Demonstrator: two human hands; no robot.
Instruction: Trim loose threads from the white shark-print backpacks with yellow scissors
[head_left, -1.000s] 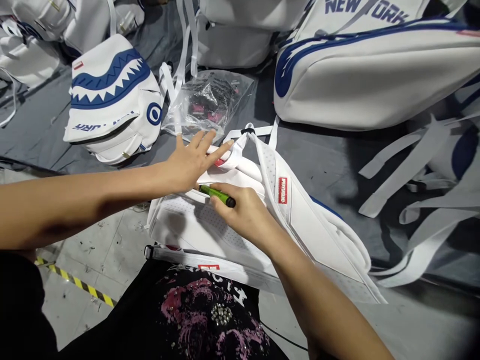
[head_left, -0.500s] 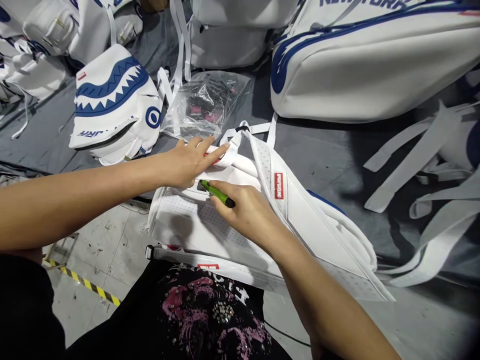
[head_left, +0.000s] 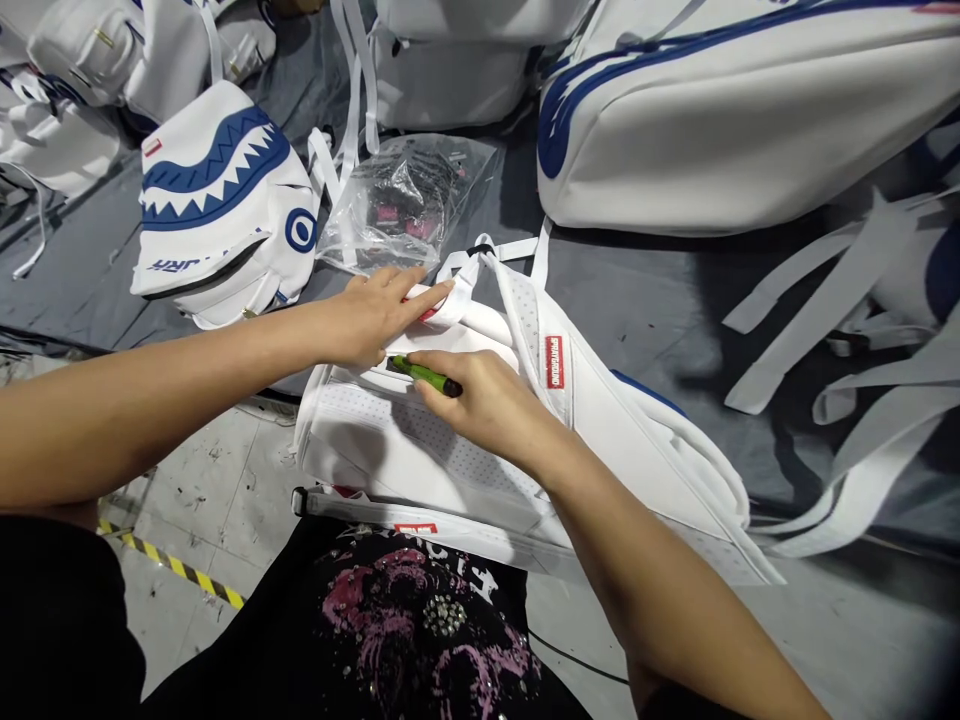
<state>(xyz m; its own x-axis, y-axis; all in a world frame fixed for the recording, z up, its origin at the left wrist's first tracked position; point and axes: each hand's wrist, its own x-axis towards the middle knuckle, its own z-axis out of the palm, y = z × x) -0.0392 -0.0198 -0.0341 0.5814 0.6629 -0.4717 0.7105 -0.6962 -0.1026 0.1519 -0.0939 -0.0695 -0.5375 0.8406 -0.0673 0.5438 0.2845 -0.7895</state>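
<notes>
A white backpack (head_left: 465, 450) lies on its front in front of me, its straps and dotted padding facing up. My left hand (head_left: 382, 312) presses on its top end beside the carry handle, fingers stretched out over the fabric. Close by, my right hand (head_left: 487, 400) grips a slim green-and-black pen-shaped tool (head_left: 429, 376). The tool's dark tip points left at the fabric near my left thumb; whether it touches cannot be made out. One shoulder strap with a red label (head_left: 554, 362) runs along the right side of the pack.
A smaller white-and-blue backpack (head_left: 225, 205) stands at the left, next to a clear plastic bag (head_left: 409, 200) of dark and pink pieces. A large white bag (head_left: 712, 130) stands at the back right. Loose white straps (head_left: 795, 290) hang at the right. Striped tape (head_left: 176, 565) marks the floor.
The green-and-black tool in my right hand has shifted slightly left and lies flatter. My left hand stays on the backpack. The whole view has moved a little.
</notes>
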